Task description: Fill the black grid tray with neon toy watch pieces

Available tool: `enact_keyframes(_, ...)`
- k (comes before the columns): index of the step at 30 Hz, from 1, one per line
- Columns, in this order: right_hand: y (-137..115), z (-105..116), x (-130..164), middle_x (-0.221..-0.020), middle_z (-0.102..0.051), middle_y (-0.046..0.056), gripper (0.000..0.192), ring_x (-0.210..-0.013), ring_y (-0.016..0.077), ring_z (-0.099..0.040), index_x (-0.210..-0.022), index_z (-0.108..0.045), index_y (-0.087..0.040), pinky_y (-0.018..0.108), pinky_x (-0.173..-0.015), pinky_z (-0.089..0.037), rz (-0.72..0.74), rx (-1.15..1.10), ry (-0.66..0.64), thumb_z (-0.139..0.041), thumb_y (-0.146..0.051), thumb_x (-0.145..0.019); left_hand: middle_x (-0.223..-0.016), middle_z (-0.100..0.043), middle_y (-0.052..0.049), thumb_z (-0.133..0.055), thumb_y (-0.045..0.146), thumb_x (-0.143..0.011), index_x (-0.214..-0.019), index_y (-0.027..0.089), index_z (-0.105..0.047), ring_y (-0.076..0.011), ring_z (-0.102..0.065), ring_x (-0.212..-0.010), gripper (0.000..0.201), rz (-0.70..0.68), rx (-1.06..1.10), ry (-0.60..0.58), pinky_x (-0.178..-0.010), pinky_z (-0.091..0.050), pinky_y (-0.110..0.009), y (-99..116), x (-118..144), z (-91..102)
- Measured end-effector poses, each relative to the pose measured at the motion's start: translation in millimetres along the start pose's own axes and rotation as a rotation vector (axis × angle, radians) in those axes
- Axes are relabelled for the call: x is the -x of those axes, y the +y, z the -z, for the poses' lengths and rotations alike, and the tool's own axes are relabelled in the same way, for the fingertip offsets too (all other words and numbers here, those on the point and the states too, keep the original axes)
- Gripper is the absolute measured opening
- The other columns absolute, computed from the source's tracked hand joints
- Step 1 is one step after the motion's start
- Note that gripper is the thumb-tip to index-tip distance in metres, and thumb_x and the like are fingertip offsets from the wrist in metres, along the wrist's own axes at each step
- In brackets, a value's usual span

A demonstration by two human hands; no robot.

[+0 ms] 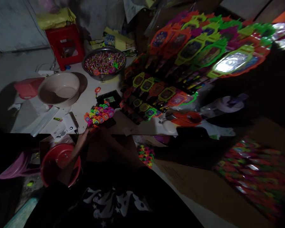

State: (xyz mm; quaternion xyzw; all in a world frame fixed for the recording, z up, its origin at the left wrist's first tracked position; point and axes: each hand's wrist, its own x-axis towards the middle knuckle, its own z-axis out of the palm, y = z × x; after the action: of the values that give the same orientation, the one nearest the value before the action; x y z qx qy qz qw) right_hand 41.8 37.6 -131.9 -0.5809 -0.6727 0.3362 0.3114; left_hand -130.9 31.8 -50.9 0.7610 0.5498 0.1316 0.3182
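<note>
At the front edge of the table is a bunch of bright toy watches [99, 114] in orange, yellow, green and pink. My left hand [86, 133] closes on its near lower end, where an orange strap shows. Close beside it on the right, my right hand [102, 130] is in deep shadow, its fingers too dark to make out. Part of a dark card [110, 123] shows under the bunch. Just behind lies a black flat box [109, 98] with a green label, and a single orange toy watch [98, 90] lies beyond it.
A metal bowl [85, 68] of small colourful pieces stands at the back, near a red stool [65, 47]. A beige basin [71, 83] sits left. Hanging cards of toy watches [190, 52] crowd the right. Orange scissors [191, 117] lie right; a red basin [61, 153] is below.
</note>
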Motion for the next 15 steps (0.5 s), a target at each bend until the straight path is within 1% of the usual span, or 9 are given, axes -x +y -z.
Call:
enact_keyframes(3, 0, 1, 0, -0.123, -0.064, 0.013, 0.034, -0.115, 0.0230, -0.058, -0.119, -0.065, -0.013, 0.035, -0.101, -0.043, 0.004, -0.042, 0.010, -0.055, -0.010, -0.087, -0.116, -0.068, -0.004, -0.058, 0.032, -0.086, -0.127, 0.029, -0.057, -0.0220, -0.066, -0.100, 0.041, -0.076, -0.039, -0.027, -0.087, -0.050, -0.029, -5, -2, 2.3)
enact_keyframes(6, 0, 0, -2, -0.120, -0.065, 0.013, 0.031, -0.113, 0.0231, -0.059, -0.115, -0.067, -0.012, 0.035, -0.099, -0.044, 0.008, -0.071, 0.012, -0.054, -0.009, -0.087, -0.111, -0.070, -0.004, -0.057, 0.027, -0.084, -0.126, 0.028, -0.058, -0.0221, -0.067, -0.096, 0.042, -0.131, -0.076, -0.076, -0.082, -0.050, -0.028, -7, -6, 5.2)
enact_keyframes(10, 5, -3, -4, -0.119, -0.066, 0.013, 0.032, -0.112, 0.0235, -0.059, -0.113, -0.066, -0.012, 0.036, -0.099, -0.044, 0.008, -0.047, 0.011, -0.055, -0.007, -0.084, -0.105, -0.070, -0.005, -0.059, 0.028, -0.083, -0.128, 0.026, -0.057, -0.0216, -0.068, -0.086, 0.045, -0.106, -0.082, -0.094, -0.076, -0.050, -0.028, -7, -12, 9.2)
enact_keyframes(13, 11, -4, -2, -0.119, -0.064, 0.016, 0.032, -0.113, 0.0246, -0.057, -0.113, -0.065, -0.011, 0.039, -0.101, -0.043, 0.017, -0.020, 0.006, -0.057, -0.008, -0.082, -0.105, -0.069, -0.005, -0.063, 0.034, -0.080, -0.131, 0.027, -0.053, -0.0203, -0.067, -0.085, 0.052, -0.081, -0.003, -0.074, -0.075, -0.049, -0.028, -6, -11, 9.8)
enact_keyframes(15, 14, -3, 3, -0.119, -0.062, 0.015, 0.033, -0.115, 0.0245, -0.055, -0.113, -0.063, -0.012, 0.041, -0.101, -0.042, 0.025, -0.030, 0.016, -0.057, -0.009, -0.081, -0.103, -0.067, -0.004, -0.065, 0.039, -0.078, -0.131, 0.027, -0.050, -0.0188, -0.066, -0.085, 0.056, -0.092, 0.087, -0.032, -0.077, -0.049, -0.028, -5, -6, 8.4)
